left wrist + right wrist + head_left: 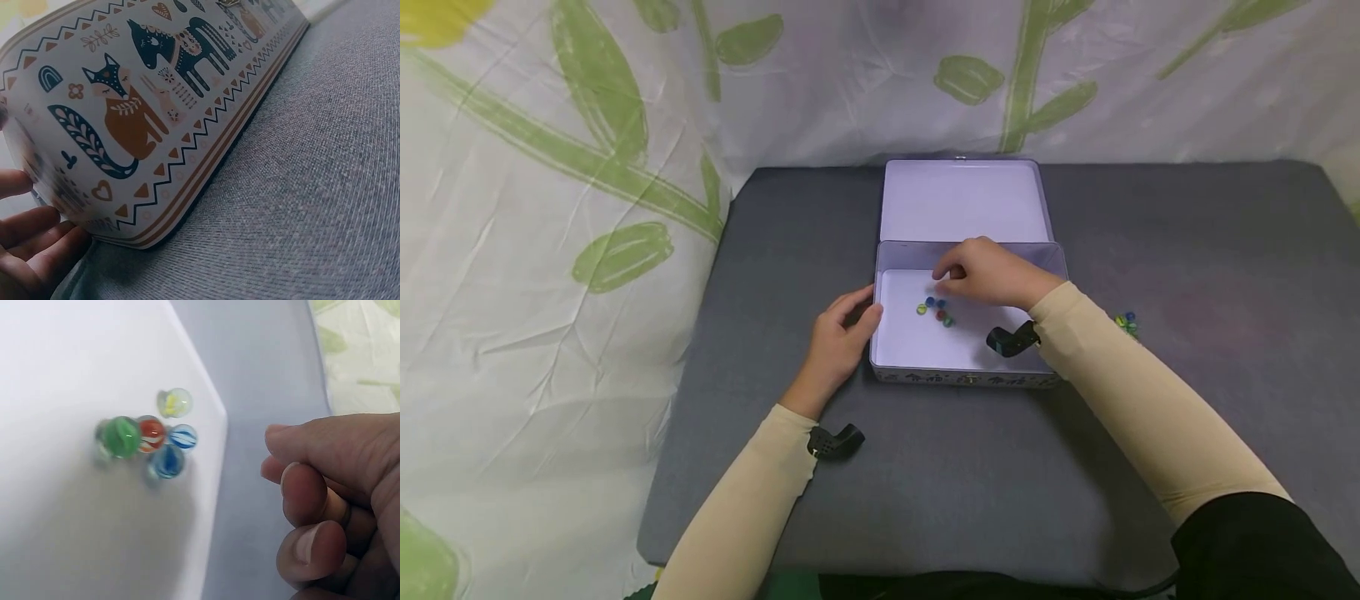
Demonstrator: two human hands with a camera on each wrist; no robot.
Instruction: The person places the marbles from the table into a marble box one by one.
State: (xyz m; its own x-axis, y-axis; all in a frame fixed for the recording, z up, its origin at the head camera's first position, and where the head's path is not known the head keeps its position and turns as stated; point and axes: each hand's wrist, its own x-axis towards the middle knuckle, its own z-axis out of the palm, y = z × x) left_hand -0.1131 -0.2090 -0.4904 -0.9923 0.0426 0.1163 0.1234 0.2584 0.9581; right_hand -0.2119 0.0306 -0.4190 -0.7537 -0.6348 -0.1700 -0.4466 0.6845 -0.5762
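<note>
An open tin box has white inside walls and a patterned outside with a fox and a horse. On its floor lies a loose cluster of glass marbles: a green marble, a red marble, a yellow marble and two blue ones, including a dark blue marble. My right hand hovers inside the box beyond the marbles, fingers loosely curled, thumb and index apart, with nothing visible between them. Against the box's left side, my left hand rests with relaxed fingers touching the wall.
The box lid is raised at the back, close to the floral curtain. Right of the box, a small group of marbles lies on the grey table, partly behind the right sleeve.
</note>
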